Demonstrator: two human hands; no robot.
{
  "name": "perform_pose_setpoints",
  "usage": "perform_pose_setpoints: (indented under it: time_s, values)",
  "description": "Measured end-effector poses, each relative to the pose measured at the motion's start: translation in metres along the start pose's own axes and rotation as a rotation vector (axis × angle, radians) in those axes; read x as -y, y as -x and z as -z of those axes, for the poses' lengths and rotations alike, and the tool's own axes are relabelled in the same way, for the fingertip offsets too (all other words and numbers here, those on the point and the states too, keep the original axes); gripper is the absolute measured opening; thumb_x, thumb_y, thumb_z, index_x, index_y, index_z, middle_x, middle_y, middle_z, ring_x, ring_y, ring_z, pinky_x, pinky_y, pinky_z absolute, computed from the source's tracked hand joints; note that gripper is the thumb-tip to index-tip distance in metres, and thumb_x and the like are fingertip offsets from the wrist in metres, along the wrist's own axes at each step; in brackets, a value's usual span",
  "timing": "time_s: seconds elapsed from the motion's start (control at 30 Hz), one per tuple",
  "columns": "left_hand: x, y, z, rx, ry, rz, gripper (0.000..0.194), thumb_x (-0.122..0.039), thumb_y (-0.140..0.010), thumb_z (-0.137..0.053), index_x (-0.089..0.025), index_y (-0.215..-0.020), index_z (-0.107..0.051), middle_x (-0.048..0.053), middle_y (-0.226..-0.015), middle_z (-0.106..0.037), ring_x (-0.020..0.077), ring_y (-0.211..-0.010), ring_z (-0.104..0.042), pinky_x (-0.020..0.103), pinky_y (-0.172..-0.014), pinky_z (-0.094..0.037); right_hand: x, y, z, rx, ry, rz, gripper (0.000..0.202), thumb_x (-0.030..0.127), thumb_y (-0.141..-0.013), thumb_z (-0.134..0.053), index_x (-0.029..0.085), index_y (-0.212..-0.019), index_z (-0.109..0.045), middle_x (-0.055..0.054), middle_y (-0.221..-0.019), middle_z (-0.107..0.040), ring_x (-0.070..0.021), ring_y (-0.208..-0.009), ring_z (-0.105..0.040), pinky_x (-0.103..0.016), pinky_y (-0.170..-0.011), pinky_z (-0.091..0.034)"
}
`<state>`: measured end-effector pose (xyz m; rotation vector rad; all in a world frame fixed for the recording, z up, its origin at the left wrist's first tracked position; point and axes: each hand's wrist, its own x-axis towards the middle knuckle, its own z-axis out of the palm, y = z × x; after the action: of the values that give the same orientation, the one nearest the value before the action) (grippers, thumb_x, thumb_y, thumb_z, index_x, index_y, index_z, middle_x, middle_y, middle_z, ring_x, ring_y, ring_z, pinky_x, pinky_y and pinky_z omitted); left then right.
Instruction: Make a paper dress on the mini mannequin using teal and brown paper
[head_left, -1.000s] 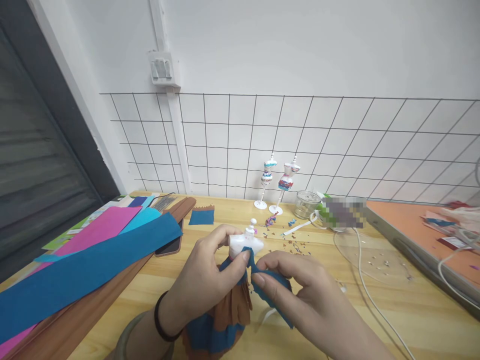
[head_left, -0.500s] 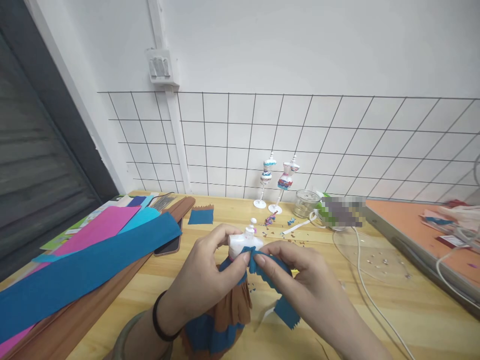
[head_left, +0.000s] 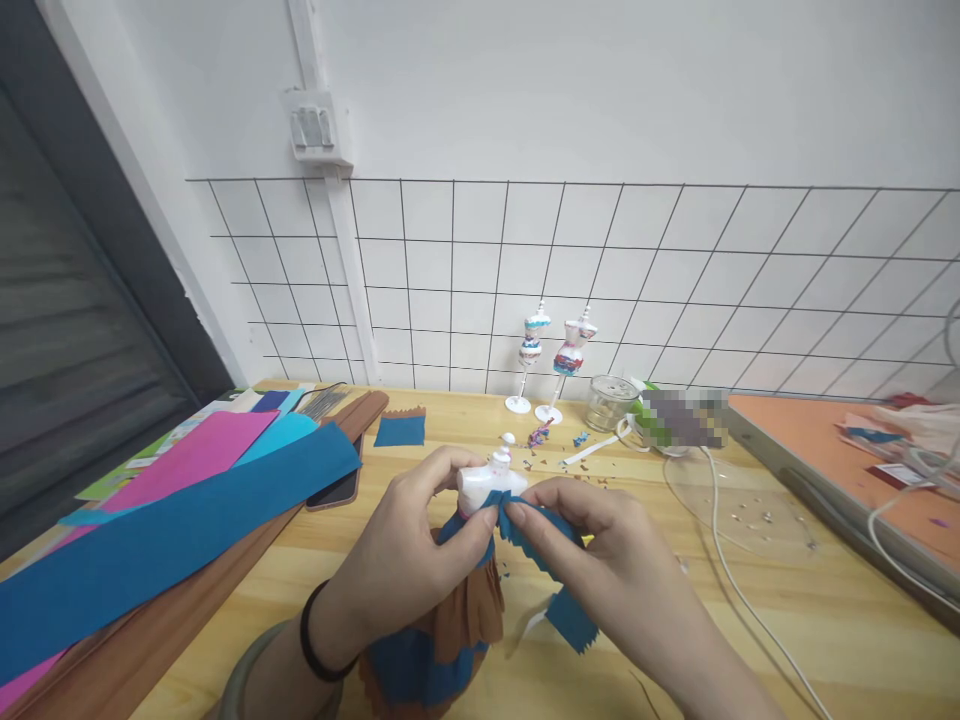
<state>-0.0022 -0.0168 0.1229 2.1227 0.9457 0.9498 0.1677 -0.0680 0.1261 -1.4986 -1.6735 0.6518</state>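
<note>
A light wooden surface (head_left: 847,650) is bearing the following. At the rear, two miniature dress forms (head_left: 569,357) are standing on round white bases, with a clear jar (head_left: 611,405) sitting just beside. Fabric scraps (head_left: 538,435) are lying scattered near a white strip (head_left: 592,449). Leftward, a blue-and-brown fabric piece (head_left: 400,428) is lying flat; a phone (head_left: 337,488) is resting partly beneath stacked fabric lengths (head_left: 187,545).

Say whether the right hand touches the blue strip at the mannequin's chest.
Touching: the head view shows the right hand pinching the blue strip between thumb and forefinger.
</note>
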Motion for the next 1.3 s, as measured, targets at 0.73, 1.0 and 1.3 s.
perform_pose_setpoints:
  time_s: [0.73,1.0,1.3]
  values:
    - [-0.0008,0.0004,-0.0016,0.000,0.033,0.036,0.020,-0.021,-0.081,-0.057,-0.023,-0.100,-0.054,-0.003,-0.082,-0.056,0.0124,-0.076,-0.055,0.022,-0.069,-0.047,-0.0009,0.0010,0.0012,-0.011,-0.022,0.034,0.036,0.044,-0.089,-0.047,0.019,-0.071,-0.067,0.001,-0.058,-0.054,-0.0119,-0.052,-0.044,-0.024,-0.046,-0.032]
    - [-0.0001,0.0002,-0.0023,0.000,0.044,0.013,0.020,-0.018,-0.081,-0.056,-0.024,-0.099,-0.054,-0.004,-0.080,-0.055,0.0119,-0.077,-0.055,0.021,-0.072,-0.047,-0.0005,0.0002,-0.0016,-0.024,-0.087,-0.009,0.036,0.045,-0.087,-0.049,0.018,-0.070,-0.066,0.002,-0.057,-0.050,-0.0113,-0.052,-0.040,-0.023,-0.046,-0.031]
    - [0.0062,-0.0032,0.0034,0.126,0.274,0.058,0.022,-0.024,-0.084,-0.051,-0.021,-0.106,-0.053,0.003,-0.101,-0.061,0.0182,-0.096,-0.058,0.026,-0.080,-0.048,-0.0015,-0.0015,0.0006,-0.044,-0.101,-0.059,0.035,0.046,-0.085,-0.052,0.018,-0.066,-0.062,0.004,-0.054,-0.046,-0.0106,-0.050,-0.038,-0.023,-0.045,-0.029]
